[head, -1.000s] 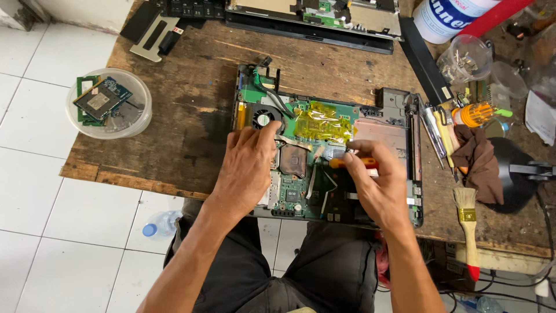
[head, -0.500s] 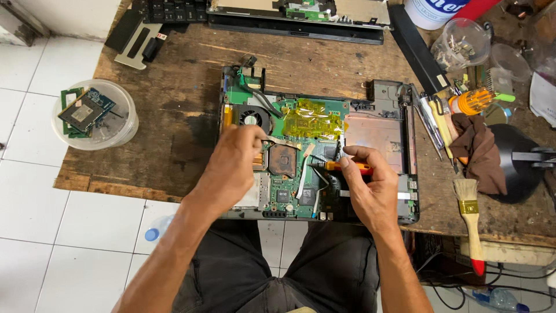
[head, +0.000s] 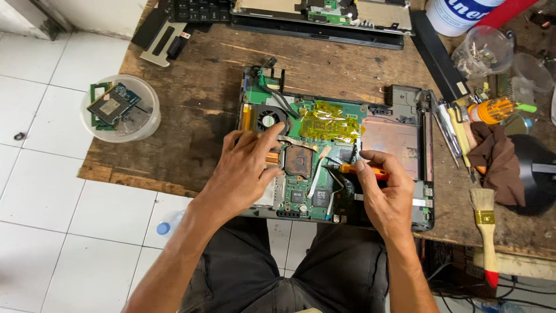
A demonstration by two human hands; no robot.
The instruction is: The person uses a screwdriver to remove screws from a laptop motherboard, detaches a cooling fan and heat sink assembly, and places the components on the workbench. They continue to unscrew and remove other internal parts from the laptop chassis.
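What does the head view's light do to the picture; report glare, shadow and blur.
Head view: soft, even daylight, sharp throughout; mild glare on the yellow film patch of the opened laptop's green circuit board; faint shadow under the left hand; the right hand and its orange-handled screwdriver show no motion blur.

1. Even, soft daylight; bright white floor tiles [head: 40, 191], no harsh glare.
2. Faint shadows beneath both hands on the opened green laptop circuit board [head: 307, 191].
3. Sharp centre; slight wide-angle bending at edges.
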